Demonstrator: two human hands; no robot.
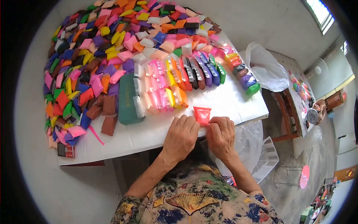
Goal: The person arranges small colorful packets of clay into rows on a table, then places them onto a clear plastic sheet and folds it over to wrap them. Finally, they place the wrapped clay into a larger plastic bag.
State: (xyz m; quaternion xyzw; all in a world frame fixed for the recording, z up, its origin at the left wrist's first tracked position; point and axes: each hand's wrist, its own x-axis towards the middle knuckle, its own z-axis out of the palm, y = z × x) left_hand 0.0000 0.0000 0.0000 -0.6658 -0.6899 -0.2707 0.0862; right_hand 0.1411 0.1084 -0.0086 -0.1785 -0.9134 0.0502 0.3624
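A small red plastic packet (202, 116), puffy and shiny, is at the table's front edge between my hands. My left hand (182, 135) is closed, its curled fingers at the packet's lower left corner. On the other side, my right hand (222, 137) pinches near its lower right corner. Just beyond stand rows of upright packets (164, 82) in clear wrappers, running from pale pink through yellow, orange and red to brown, purple and green. A dark green box (129, 99) borders these rows on the left. The fingertips and the packet's lower edge are partly hidden.
A large heap of coloured packets (97, 48) covers the table's left and back. A line of packets (242, 72) lies at the right edge. Beyond are a clear plastic bag (266, 67), a white basket (266, 158) and a pink stool (304, 177). A phone (66, 150) sits front left.
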